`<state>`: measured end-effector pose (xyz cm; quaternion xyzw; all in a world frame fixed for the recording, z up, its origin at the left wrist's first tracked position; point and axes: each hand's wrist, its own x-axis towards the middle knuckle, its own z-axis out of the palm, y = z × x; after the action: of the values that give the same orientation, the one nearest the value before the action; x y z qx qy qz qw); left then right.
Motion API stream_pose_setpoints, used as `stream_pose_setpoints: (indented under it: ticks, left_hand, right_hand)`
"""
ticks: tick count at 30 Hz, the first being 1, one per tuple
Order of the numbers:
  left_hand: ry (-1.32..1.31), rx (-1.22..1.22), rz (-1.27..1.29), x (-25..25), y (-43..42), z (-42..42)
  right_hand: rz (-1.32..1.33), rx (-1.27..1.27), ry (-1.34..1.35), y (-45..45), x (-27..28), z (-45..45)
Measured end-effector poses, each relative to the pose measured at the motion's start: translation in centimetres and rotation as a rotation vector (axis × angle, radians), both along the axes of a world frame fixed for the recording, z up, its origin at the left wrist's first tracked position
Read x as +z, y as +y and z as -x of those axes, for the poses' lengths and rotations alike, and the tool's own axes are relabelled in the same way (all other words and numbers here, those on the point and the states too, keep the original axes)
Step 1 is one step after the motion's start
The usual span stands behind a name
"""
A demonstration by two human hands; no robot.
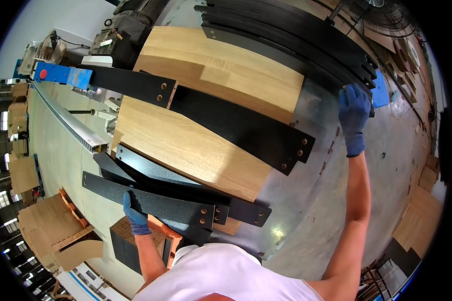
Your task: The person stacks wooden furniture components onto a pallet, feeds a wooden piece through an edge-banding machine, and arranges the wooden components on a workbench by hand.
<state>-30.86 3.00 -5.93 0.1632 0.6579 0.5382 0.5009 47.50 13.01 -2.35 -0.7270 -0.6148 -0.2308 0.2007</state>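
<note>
My left hand, in a blue glove, is at the lower left with its thumb over the near black plank; its other fingers are hidden beneath the plank. This plank has two holes at its right end and overlaps other black planks. My right hand, also gloved in blue, is at the upper right, its curled fingers on the end of the stacked long black boards. Between my hands, a black board with holes lies across the light wood panels, its left end against another black board.
A blue clamp-like piece and a metal rail are at the left. Behind them stands a dark machine. A fan is at the upper right. An orange-edged crate sits beside my left forearm.
</note>
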Motion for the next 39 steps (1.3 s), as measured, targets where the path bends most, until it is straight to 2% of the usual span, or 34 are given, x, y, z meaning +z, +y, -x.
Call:
stream_pose_setpoints:
  ticks: [4, 6, 10, 12, 15, 18, 20, 23, 26, 29, 35, 39]
  left_hand:
    - [-0.013, -0.055, -0.03, 1.4, 0.6, -1.9]
    - [-0.046, -0.065, -0.045, 1.6, 0.6, -2.1]
    - [-0.109, -0.081, -0.081, 2.0, 0.7, -2.6]
    - [-0.07, -0.07, -0.089, 2.3, 0.9, -3.4]
    - [0.008, -0.057, -0.099, 2.4, 0.9, -3.3]
    - [0.128, -0.116, -0.085, 1.7, 0.5, -2.5]
    - [0.066, -0.104, -0.04, 1.0, 0.4, -1.1]
    - [-0.093, -0.131, -0.048, 1.0, 0.6, -1.1]
    - [-0.011, -0.125, -0.045, 1.9, 0.6, -1.9]
    - [0.035, -0.104, -0.036, 2.1, 0.9, -2.6]
    - [0.08, -0.158, -0.032, 2.1, 0.9, -2.2]
    - [0.124, -0.173, -0.011, 2.6, 1.0, -2.9]
  right_hand:
    - [0.091, 0.25, 0.302, -0.6, 1.2, 6.5]
    - [0.228, 0.383, 0.469, -0.3, 2.4, 10.2]
    - [0.274, 0.516, 0.727, 2.5, 3.0, 17.1]
    - [0.513, 0.54, 0.647, 3.9, 3.6, 20.0]
    - [0.651, 0.542, 0.422, 3.7, 2.3, 23.6]
    - [0.706, 0.415, 0.363, 3.4, 2.3, 25.1]
    - [0.608, 0.375, 0.404, 3.5, 1.6, 25.2]
    - [0.652, 0.295, 0.347, 3.6, 1.4, 26.1]
    - [0.699, 0.254, 0.327, 3.9, 0.9, 26.6]
    - [0.627, 0.2, 0.167, 3.6, 0.1, 27.0]
    - [0.625, 0.131, 0.244, 4.0, -0.5, 28.0]
    - [0.553, 0.073, 0.18, 2.9, -0.7, 29.7]
